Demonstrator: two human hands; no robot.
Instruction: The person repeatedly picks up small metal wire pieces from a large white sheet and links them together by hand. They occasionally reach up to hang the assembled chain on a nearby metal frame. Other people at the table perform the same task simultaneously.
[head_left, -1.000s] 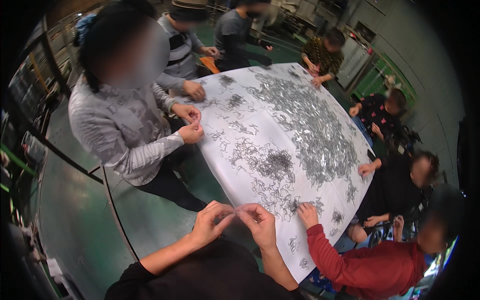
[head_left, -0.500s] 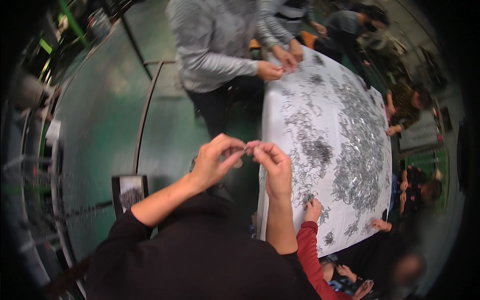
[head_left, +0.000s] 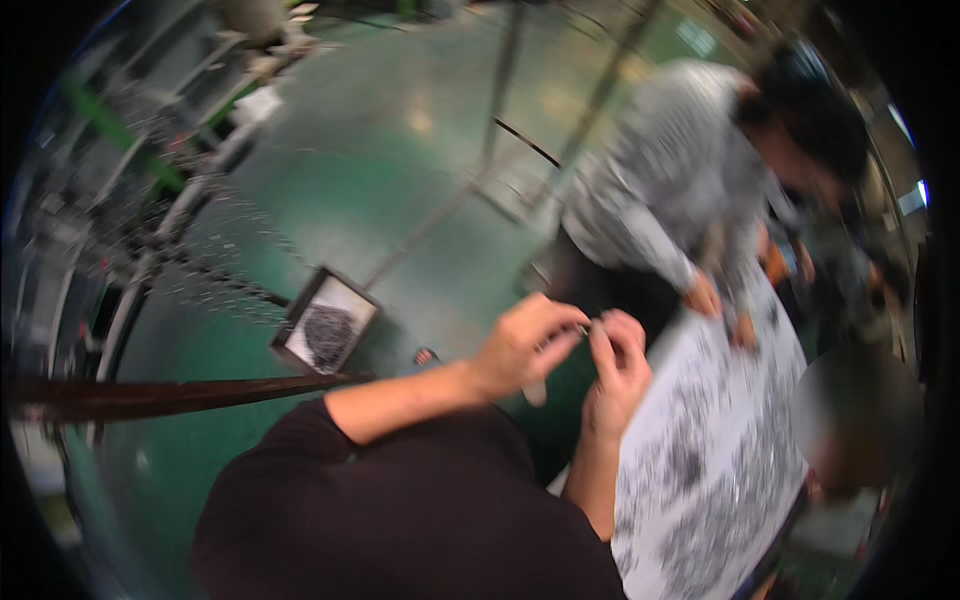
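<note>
My left hand [head_left: 522, 347] and my right hand [head_left: 615, 375] meet at their fingertips in front of my chest. Both are closed in a pinch on a small dark metal piece [head_left: 586, 328], mostly covered by the fingers; its exact kind cannot be made out. To the right of my right hand lies the white-covered table [head_left: 640, 440], spread with many small dark pieces [head_left: 688, 465] that look thin and bent, blurred by motion. Neither hand touches the table.
An open dark-edged box [head_left: 362, 320] with a heap of dark pieces [head_left: 325, 335] stands at the left. A brown bar [head_left: 190, 397] runs beside my left arm. A person in grey [head_left: 650, 180] leans over the table's far end. Machinery lines the left side.
The view has swung left, so the box sits nearer the middle and the table has slid to the lower right. My hands stay pinched together on the small piece.
</note>
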